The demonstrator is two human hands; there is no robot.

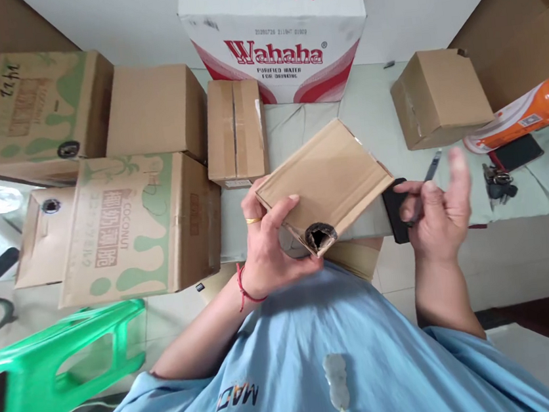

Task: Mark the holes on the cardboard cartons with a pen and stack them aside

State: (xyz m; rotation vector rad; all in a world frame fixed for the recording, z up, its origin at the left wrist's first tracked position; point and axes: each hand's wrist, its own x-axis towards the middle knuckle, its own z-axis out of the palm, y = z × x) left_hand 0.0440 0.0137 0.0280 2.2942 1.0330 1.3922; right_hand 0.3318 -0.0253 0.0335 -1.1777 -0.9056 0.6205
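My left hand (271, 236) is closed on the left edge of a small brown cardboard box (325, 170), tilted in front of my body. The thumb and fingers grip its side and near corner. At that near corner is a ragged hole (318, 235) with a thick black outline. To the right, apart from the box, my right hand (436, 210) holds a slim pen-like tool (432, 167) with a grey upper end. One finger points up and is blurred. I cannot make out the tool's exact kind. A black phone-like object (396, 208) lies partly behind this hand.
Coconut cartons (133, 229) and plain boxes (147, 111) crowd the left. A white Wahaha carton (281, 46) stands at the back. On the right are a brown box (440, 98), an orange bottle (526, 108) and keys (498, 182). A green stool (73, 351) stands lower left.
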